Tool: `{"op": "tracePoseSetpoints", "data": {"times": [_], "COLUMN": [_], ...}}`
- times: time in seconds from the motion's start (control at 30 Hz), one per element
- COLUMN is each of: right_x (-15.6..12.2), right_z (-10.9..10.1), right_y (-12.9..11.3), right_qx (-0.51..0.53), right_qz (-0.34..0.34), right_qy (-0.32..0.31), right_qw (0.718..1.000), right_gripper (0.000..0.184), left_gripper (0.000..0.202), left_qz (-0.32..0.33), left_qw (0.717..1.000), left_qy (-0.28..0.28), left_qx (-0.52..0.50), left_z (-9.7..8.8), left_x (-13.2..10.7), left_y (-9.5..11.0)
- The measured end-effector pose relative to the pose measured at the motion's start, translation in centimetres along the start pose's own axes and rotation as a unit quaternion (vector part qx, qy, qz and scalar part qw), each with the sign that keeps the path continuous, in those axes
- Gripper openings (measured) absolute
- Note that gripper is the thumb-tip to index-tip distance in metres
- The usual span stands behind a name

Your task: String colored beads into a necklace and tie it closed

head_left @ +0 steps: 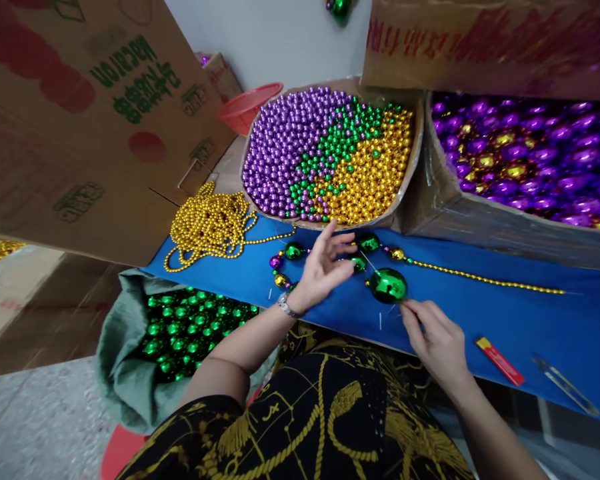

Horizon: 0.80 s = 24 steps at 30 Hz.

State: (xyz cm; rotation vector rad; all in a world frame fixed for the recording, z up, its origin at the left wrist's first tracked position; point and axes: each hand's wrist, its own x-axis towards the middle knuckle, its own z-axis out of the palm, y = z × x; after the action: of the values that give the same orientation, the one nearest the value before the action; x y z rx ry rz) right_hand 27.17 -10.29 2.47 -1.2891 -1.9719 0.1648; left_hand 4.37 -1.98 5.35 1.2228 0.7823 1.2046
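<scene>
My left hand (325, 267) is over the blue cloth, its fingers spread and nothing seen gripped in them. Beneath and beside it lies a string of beads, with green balls (368, 242), purple balls (275, 262) and gold balls (397, 253). My right hand (435, 333) is closed in a pinch at the lower right of a large shiny green ball (388, 285). What its fingertips hold is too small to make out. A thin pale strand or needle (371, 262) slants from the ball toward my left hand. A gold bead chain (485, 277) stretches right from the string.
Behind stands a box of small purple, green and gold beads (325, 153), beside a carton of larger purple balls (535, 160). Gold bead chains (210, 223) lie left, above a sack of green balls (195, 327). A red-yellow lighter (500, 361) and metal snips (565, 385) lie right.
</scene>
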Motion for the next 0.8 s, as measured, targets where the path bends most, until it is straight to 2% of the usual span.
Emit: {"op": "tracePoseSetpoints", "data": {"times": [0.1, 0.2, 0.27, 0.37, 0.43, 0.5, 0.57, 0.6, 0.63, 0.7, 0.73, 0.77, 0.8], "right_x": [-0.4, -0.7, -0.8, -0.6, -0.6, -0.5, -0.6, -0.6, -0.6, -0.6, -0.6, -0.5, -0.4], "right_z": [-0.8, -1.4, -1.5, -1.7, -1.8, -1.9, -2.2, -2.3, -2.4, -2.6, -2.7, -2.8, -2.8], "right_y": [0.9, 1.5, 1.7, 1.9, 2.0, 2.1, 2.1, 2.2, 2.2, 2.3, 2.3, 2.3, 2.3], "right_qx": [-0.013, -0.017, -0.021, -0.027, -0.029, -0.030, -0.030, -0.030, -0.028, -0.027, -0.027, -0.028, -0.031], "right_qz": [0.012, 0.023, 0.022, 0.023, 0.025, 0.026, 0.027, 0.029, 0.031, 0.039, 0.042, 0.044, 0.043], "right_qy": [0.009, 0.017, 0.029, 0.035, 0.037, 0.043, 0.048, 0.051, 0.054, 0.059, 0.062, 0.063, 0.065], "right_qw": [1.000, 0.999, 0.999, 0.999, 0.999, 0.998, 0.998, 0.998, 0.998, 0.997, 0.997, 0.997, 0.996], "right_gripper": [0.012, 0.011, 0.010, 0.010, 0.011, 0.011, 0.011, 0.011, 0.012, 0.012, 0.012, 0.012, 0.012], "left_gripper": [0.036, 0.020, 0.016, 0.018, 0.020, 0.024, 0.025, 0.023, 0.021, 0.017, 0.020, 0.023, 0.025], "left_qz": [0.057, 0.105, 0.099, 0.042, 0.005, -0.009, -0.004, -0.005, -0.009, -0.040, -0.065, -0.096, -0.127], "left_qw": [0.989, 0.946, 0.902, 0.828, 0.801, 0.791, 0.801, 0.824, 0.862, 0.950, 0.979, 0.990, 0.991], "left_qy": [0.022, 0.003, -0.021, -0.049, -0.058, -0.063, -0.057, -0.051, -0.042, -0.028, -0.029, -0.039, -0.051], "left_qx": [0.134, 0.305, 0.419, 0.556, 0.596, 0.609, 0.597, 0.564, 0.506, 0.310, 0.193, 0.092, 0.012], "left_z": [-1.3, -2.3, -2.6, -2.4, -2.1, -1.8, -1.5, -1.2, -0.9, -0.1, 0.5, 1.1, 1.8], "left_x": [3.7, 9.2, 13.2, 18.2, 20.3, 21.2, 21.0, 20.5, 19.7, 17.5, 16.1, 14.6, 13.2], "left_y": [1.9, 2.3, 1.6, -0.3, -1.5, -2.2, -2.2, -1.9, -1.5, -0.3, 0.3, 0.9, 1.3]}}
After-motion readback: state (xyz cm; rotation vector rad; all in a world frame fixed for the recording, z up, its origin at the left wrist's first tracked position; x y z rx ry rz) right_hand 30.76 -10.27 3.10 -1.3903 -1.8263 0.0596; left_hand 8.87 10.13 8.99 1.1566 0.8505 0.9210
